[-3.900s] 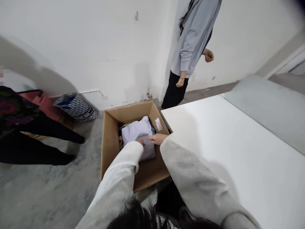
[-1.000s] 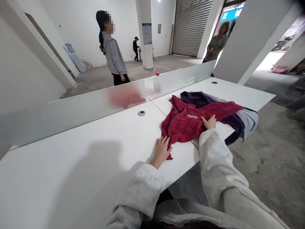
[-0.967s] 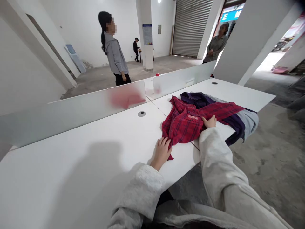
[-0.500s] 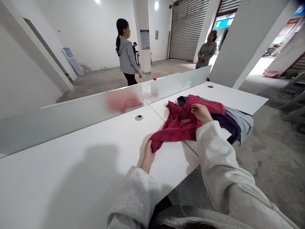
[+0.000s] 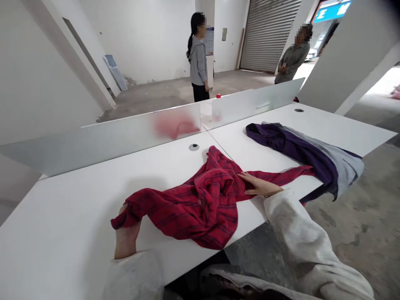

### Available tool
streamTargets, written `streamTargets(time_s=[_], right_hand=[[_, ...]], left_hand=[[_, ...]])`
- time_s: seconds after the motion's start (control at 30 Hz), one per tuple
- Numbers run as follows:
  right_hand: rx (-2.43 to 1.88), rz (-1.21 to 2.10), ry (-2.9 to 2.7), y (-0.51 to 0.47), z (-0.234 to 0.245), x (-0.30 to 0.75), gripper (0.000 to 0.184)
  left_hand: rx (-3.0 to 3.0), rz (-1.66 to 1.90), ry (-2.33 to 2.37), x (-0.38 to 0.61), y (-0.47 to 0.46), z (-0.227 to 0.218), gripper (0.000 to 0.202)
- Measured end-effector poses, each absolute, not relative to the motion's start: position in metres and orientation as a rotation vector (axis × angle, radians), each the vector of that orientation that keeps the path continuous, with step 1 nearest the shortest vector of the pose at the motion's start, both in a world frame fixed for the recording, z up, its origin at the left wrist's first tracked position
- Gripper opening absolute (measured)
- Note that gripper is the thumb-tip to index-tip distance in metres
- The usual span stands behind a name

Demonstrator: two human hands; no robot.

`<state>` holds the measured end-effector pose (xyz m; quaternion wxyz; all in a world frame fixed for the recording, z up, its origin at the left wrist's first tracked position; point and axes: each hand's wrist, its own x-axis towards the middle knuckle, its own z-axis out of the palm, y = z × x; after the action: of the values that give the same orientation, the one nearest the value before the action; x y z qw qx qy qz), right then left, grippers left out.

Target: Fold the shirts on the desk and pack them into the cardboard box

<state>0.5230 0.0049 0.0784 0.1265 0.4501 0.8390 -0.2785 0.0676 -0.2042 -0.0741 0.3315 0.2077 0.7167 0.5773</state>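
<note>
Our left hand (image 5: 126, 231) grips one end of the red plaid shirt (image 5: 187, 204), cloth folded over most of its fingers, while our right hand (image 5: 259, 186) lies with fingers extended, resting on the shirt rather than pinching it. The shirt sprawls bunched across the centre of the frame on the white table (image 5: 71, 208). We judge it light, soft and limp, likely to crumple; the end at left and the seam near our right fingers look like good holds. Its lower folds reach the table's near edge, where they could slip over. At right, its narrow strip meets the purple garment (image 5: 292, 152), beside grey cloth (image 5: 343, 164). The tabletop at lower left gives room to spread; the frosted divider (image 5: 118, 143) bounds the back.
</note>
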Motion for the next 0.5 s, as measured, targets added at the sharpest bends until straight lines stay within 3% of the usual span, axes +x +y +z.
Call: streamTargets(time_s=[0.07, 0.13, 0.23, 0.3, 0.4, 0.5], right_hand=[[1.301, -0.713, 2.476, -0.003, 0.062, 0.523, 0.066], [1.371, -0.601, 2.542, -0.006, 0.052, 0.518, 0.043], [1.422, -0.576, 2.624, -0.010, 0.042, 0.496, 0.023], [1.388, -0.673, 2.674, -0.018, 0.034, 0.473, 0.020], [1.318, -0.784, 2.736, -0.031, 0.028, 0.440, 0.020], [1.294, -0.846, 2.822, -0.038, 0.038, 0.423, 0.022]], left_hand=[[0.590, 1.398, 2.093, 0.063, -0.215, -0.065, 0.030], [0.765, 1.282, 2.247, 0.076, -0.219, -0.049, 0.034], [1.066, 1.237, 1.929, 0.128, -0.212, -0.029, 0.038], [1.273, 1.141, 1.699, 0.168, -0.204, -0.023, 0.048], [1.419, 1.056, 1.702, 0.200, -0.193, -0.027, 0.033], [1.097, 1.157, 1.791, 0.176, -0.196, -0.039, 0.030]])
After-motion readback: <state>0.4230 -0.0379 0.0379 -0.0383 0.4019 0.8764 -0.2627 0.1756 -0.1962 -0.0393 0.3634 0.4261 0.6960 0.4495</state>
